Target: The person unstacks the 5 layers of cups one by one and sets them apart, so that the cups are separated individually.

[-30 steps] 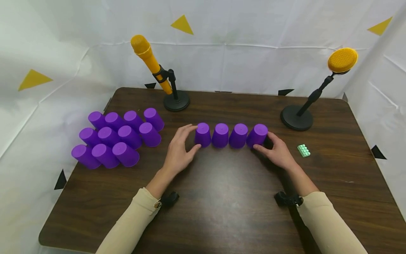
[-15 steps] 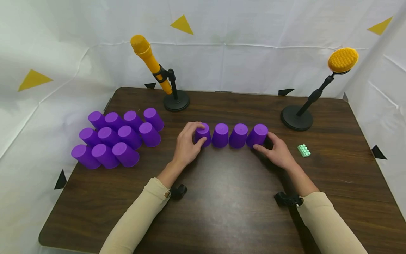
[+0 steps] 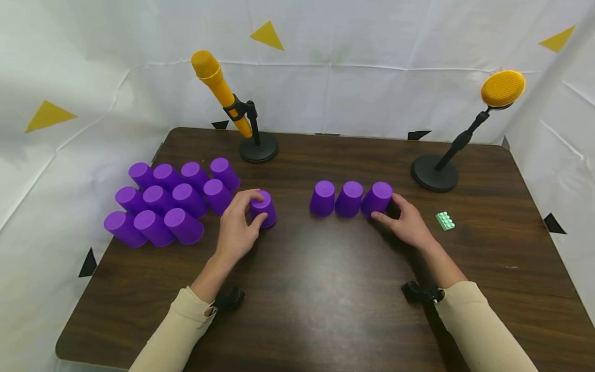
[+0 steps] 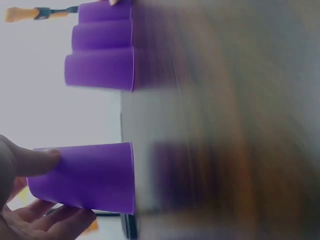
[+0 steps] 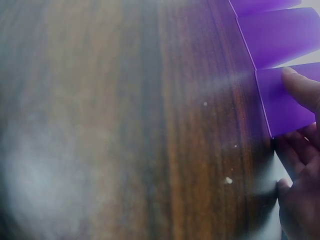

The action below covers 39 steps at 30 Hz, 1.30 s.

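Observation:
My left hand grips an upside-down purple cup between thumb and fingers. The left wrist view shows that same cup with its rim close over the table, the thumb on one side and fingers on the other. To the right, three more upside-down purple cups stand in a row: a left one, a middle one and a right one. My right hand holds the right-end cup, its thumb on the near side and fingers behind.
Several upside-down purple cups stand in rows at the table's left. A yellow microphone on a black stand is at the back; a round yellow microphone on a stand is back right. A mint-green toy brick lies right of my right hand.
My left hand closed on the left-end cup of the row of purple cups and carried it left, toward the grouped cups. The right hand has stayed at its cup.

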Each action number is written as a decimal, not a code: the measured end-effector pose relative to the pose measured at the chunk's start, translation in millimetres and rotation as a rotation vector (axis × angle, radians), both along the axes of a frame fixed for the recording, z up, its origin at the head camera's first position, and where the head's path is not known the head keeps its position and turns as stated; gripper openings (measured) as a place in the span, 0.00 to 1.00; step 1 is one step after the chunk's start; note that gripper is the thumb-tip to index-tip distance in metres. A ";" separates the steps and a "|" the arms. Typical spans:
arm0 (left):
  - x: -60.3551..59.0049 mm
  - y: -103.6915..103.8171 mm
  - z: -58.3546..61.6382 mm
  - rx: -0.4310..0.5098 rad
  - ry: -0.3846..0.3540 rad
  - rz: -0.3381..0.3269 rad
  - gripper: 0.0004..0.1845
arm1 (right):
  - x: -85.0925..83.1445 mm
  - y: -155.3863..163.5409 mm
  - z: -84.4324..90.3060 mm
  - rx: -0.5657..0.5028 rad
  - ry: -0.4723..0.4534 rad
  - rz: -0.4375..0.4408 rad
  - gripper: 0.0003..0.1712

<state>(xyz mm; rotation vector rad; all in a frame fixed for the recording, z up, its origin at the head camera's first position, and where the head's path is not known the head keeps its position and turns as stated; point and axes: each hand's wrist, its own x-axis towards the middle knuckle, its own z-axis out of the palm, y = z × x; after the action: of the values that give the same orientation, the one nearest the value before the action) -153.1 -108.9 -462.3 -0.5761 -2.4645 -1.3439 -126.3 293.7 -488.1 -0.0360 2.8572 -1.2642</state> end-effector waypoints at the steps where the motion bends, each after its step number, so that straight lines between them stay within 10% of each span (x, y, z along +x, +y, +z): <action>1: 3.8 -8.7 0.7 -0.008 0.001 0.025 0.21 | -0.2 -0.1 0.1 0.000 0.002 0.001 0.38; 15: 28.9 -73.7 1.5 -0.128 0.021 0.265 0.21 | 1.5 0.9 0.4 -0.013 0.004 0.004 0.38; 32: 33.4 -78.4 6.4 -0.203 0.041 0.320 0.22 | -0.5 -0.7 0.1 -0.019 0.008 0.003 0.37; 39: 38.1 -65.6 23.5 -0.196 0.198 0.351 0.16 | 0.2 -0.3 -0.5 -0.013 0.006 0.000 0.37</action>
<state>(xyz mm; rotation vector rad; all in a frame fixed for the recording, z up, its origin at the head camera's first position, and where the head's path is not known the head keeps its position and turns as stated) -115.0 -174.4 -438.8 -0.2811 -2.4059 -0.8756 -126.1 293.4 -488.5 -0.0397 2.8539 -1.2852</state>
